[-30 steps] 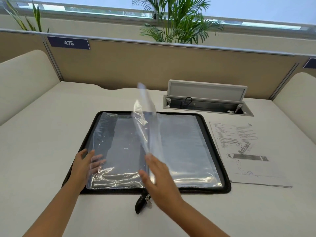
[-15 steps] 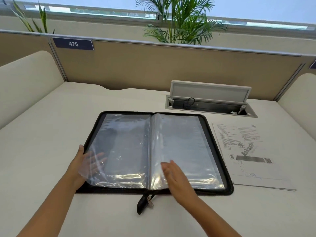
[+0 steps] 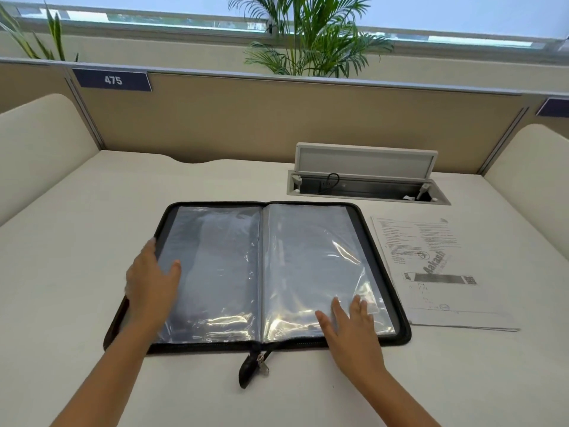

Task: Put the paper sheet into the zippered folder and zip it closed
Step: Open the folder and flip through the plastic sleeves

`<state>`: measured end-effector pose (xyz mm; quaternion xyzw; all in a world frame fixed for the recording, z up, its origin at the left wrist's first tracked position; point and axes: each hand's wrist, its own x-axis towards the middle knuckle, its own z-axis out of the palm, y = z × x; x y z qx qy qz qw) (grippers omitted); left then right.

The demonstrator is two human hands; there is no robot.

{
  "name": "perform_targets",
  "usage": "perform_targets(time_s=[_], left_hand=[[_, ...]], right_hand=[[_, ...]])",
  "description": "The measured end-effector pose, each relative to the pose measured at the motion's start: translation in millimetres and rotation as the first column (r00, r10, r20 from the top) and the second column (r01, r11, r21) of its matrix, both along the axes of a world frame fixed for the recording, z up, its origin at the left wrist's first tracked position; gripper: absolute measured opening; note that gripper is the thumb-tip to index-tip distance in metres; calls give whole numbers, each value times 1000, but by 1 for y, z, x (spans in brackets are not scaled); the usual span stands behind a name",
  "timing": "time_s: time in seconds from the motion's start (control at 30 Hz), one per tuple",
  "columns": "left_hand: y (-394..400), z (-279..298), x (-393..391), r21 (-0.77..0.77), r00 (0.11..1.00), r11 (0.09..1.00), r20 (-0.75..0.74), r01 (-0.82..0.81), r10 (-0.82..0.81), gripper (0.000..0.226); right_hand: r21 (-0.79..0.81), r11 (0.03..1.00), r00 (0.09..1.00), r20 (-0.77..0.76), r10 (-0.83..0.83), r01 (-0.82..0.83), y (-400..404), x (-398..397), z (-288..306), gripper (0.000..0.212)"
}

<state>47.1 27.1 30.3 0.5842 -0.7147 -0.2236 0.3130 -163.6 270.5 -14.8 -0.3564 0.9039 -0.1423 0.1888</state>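
The black zippered folder [image 3: 383, 260] lies open flat on the desk, its clear plastic sleeves [image 3: 221, 266] spread to both sides. Its zipper pull [image 3: 254, 363] hangs over the near edge at the spine. My left hand [image 3: 151, 285] rests flat on the left sleeves, fingers apart. On the lower right sleeves lies my right hand [image 3: 351, 325], also flat with fingers spread. The printed paper sheet [image 3: 431, 266] sits on the desk just right of the folder, untouched.
An open cable hatch [image 3: 366, 171] with a raised lid is set into the desk behind the folder. Beige partition walls [image 3: 277, 124] close off the back and both sides. Plants stand beyond the partition.
A sleeve that my right hand held upright has been laid down on the right side. My right hand slid further right, and my left hand moved up the left page.
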Motion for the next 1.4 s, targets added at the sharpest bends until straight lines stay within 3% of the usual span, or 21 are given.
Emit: perform_targets(time_s=[0.1, 0.27, 0.4, 0.5, 0.57, 0.63, 0.7, 0.77, 0.83, 0.9, 0.93, 1.0, 1.03, 1.17, 1.3, 1.4], left_hand=[[35, -4, -24, -63, 971, 969, 42, 239, -236, 62], [86, -22, -53, 73, 834, 833, 33, 548, -551, 70], [110, -32, -64, 123, 756, 750, -1, 650, -655, 82], [116, -29, -65, 188, 720, 700, -70, 689, -690, 88], [117, -21, -69, 236, 693, 656, -129, 717, -710, 81], [118, -18, -67, 265, 716, 673, -124, 691, -687, 60], [114, -25, -48, 220, 664, 647, -5, 730, -748, 39], [114, -15, -41, 250, 716, 694, 1, 675, -698, 35], [117, -4, -41, 308, 761, 705, -388, 638, -519, 43], [111, 4, -38, 357, 756, 725, -560, 589, -339, 64], [104, 1, -32, 375, 733, 734, -636, 566, -240, 56], [88, -8, -18, 421, 725, 769, -684, 481, -78, 25], [81, -11, -12, 432, 732, 786, -680, 442, -38, 20], [70, -24, 9, 503, 743, 770, -667, 392, 57, 13], [68, -36, 22, 560, 735, 763, -656, 323, 170, 15], [66, -38, 30, 577, 735, 752, -651, 319, 187, 25]], right_hand=[[10, 1000, 1000, -20, 14, -14, -5, 1, 2, 76], [-135, 990, 999, 6, -37, 37, -16, 12, 21, 75], [-247, 969, 998, 49, 41, -28, -24, 28, 43, 84], [-400, 911, 966, 185, 183, -96, -33, 44, 58, 79], [-469, 868, 916, 252, 312, -166, -40, 56, 65, 74], [-491, 835, 864, 277, 420, -248, -47, 65, 68, 64], [-500, 807, 826, 274, 492, -315, -55, 71, 68, 51], [-546, 771, 784, 300, 544, -327, -60, 76, 68, 44], [-639, 716, 743, 327, 584, -282, -62, 78, 69, 37], [-705, 670, 741, 318, 591, -232, -63, 75, 66, 32], [-714, 668, 757, 314, 573, -210, -63, 72, 64, 31], [-682, 710, 809, 310, 499, -176, -63, 62, 56, 31], [-635, 752, 843, 296, 450, -178, -61, 55, 50, 34], [-392, 889, 947, 110, 301, -237, -50, 19, 21, 61], [-128, 950, 956, -110, 270, -283, -41, -11, -4, 57], [-44, 945, 932, -190, 310, -323, -34, -17, -19, 58]])
